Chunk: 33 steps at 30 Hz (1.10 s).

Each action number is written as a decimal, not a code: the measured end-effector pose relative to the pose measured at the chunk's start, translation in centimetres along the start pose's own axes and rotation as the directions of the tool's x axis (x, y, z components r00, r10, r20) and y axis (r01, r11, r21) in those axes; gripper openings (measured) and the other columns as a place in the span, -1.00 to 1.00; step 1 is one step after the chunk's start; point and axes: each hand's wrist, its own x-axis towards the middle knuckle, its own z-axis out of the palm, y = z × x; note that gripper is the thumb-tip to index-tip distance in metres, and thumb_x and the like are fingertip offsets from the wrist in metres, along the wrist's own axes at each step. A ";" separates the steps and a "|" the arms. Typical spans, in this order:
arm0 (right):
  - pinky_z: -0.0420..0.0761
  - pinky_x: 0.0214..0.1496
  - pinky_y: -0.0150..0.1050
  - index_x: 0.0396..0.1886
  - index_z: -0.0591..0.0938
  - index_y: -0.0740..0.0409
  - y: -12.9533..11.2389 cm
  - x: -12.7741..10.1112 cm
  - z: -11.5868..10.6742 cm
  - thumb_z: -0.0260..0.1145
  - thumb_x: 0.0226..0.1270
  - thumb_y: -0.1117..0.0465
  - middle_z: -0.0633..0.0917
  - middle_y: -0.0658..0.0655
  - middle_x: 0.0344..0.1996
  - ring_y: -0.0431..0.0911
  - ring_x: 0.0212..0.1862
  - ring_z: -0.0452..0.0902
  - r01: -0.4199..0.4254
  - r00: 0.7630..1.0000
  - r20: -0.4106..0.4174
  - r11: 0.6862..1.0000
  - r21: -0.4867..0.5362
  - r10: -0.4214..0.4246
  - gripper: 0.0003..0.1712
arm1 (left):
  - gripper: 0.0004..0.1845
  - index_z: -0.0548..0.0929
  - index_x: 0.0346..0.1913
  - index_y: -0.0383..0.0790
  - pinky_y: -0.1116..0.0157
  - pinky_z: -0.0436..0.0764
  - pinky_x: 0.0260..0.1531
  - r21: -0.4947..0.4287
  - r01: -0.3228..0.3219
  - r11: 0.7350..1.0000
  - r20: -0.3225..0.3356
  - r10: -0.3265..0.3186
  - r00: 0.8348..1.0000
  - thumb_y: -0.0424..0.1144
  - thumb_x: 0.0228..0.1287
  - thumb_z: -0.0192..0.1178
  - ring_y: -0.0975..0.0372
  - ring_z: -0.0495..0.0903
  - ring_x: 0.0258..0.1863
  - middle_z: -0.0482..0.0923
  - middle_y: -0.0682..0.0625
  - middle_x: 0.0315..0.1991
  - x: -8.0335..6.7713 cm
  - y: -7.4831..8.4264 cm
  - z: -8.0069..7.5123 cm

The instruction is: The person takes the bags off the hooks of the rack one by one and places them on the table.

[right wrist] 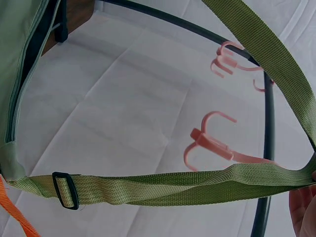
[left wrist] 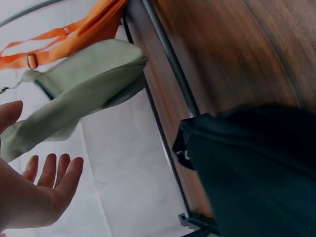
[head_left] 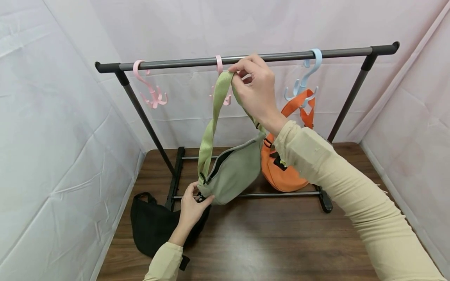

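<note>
A sage-green sling bag (head_left: 235,171) with a partly unzipped top hangs in the middle of the head view. My right hand (head_left: 254,88) pinches its light green strap (head_left: 218,97) at the top, just in front of the rack's bar. In the right wrist view, the strap (right wrist: 148,190) runs taut from a black buckle to the fingertips at the right edge. Below, at the bag's lower left end, is my left hand (head_left: 193,207). The left wrist view shows this hand (left wrist: 39,192) with thumb and fingers spread around that end; whether they touch it is unclear.
A pink hook (head_left: 151,88) hangs left on the bar (head_left: 175,63); another pink hook (head_left: 218,64) is partly behind the strap. On the right, a light blue hook (head_left: 306,74) holds an orange bag (head_left: 284,175). A black bag (head_left: 151,226) lies on the wooden surface (head_left: 274,242).
</note>
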 end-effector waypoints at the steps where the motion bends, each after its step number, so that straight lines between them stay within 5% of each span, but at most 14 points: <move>1: 0.54 -0.37 -0.40 -0.44 0.67 0.30 -0.1 0.1 -0.1 0.13 0.12 0.49 0.54 0.14 -0.40 -0.20 -0.38 0.52 0.004 1.000 -0.002 1.000 0.003 -0.004 -0.81 | -0.48 0.44 0.04 -0.29 0.06 0.52 -0.10 -0.020 0.010 1.000 -0.005 -0.010 1.000 -0.26 -0.01 0.36 0.02 0.46 -0.06 0.45 -0.17 -0.07 0.0 -0.2 0.1; 11: 0.55 -0.37 -0.39 -0.42 0.68 0.31 -1.1 0.5 -0.4 0.13 0.11 0.50 0.55 0.15 -0.38 -0.20 -0.38 0.53 0.011 1.000 -0.017 0.999 0.032 -0.010 -0.80 | -0.65 0.53 -0.14 -0.34 0.44 0.57 -0.37 -0.241 0.067 0.968 -0.122 -0.099 0.988 -0.44 -0.05 0.35 0.30 0.48 -0.25 0.54 -0.13 -0.21 0.2 -0.7 0.2; 21: 0.56 -0.36 -0.39 -0.42 0.68 0.32 -1.4 0.4 -0.9 0.12 0.11 0.51 0.55 0.14 -0.37 -0.22 -0.38 0.52 -0.006 1.000 -0.013 0.999 0.046 0.007 -0.80 | -0.79 0.53 -0.18 -0.32 0.49 0.53 -0.44 -0.152 0.036 0.988 -0.163 -0.061 0.985 -0.36 0.12 0.25 0.21 0.53 -0.22 0.55 -0.14 -0.26 0.1 -0.9 -0.7; 27: 0.56 -0.36 -0.38 -0.42 0.68 0.32 -1.3 0.3 -1.0 0.12 0.12 0.51 0.55 0.15 -0.38 -0.22 -0.37 0.51 0.002 1.000 -0.001 0.999 0.052 -0.002 -0.80 | -0.79 0.53 -0.18 -0.35 0.53 0.49 -0.47 -0.129 0.038 0.991 -0.180 -0.061 0.982 -0.36 0.13 0.23 0.36 0.50 -0.28 0.54 -0.16 -0.27 0.1 -0.9 -1.6; 33: 0.56 -0.38 -0.39 -0.43 0.67 0.32 -1.2 0.1 -1.0 0.11 0.11 0.51 0.57 0.15 -0.41 -0.21 -0.39 0.52 0.036 0.999 0.007 0.998 0.043 -0.036 -0.79 | -0.83 0.48 -0.19 -0.46 0.54 0.47 -0.46 -0.132 -0.016 0.991 -0.164 -0.006 0.986 -0.45 0.17 0.16 0.43 0.46 -0.36 0.50 -0.22 -0.30 -0.8 1.5 -3.0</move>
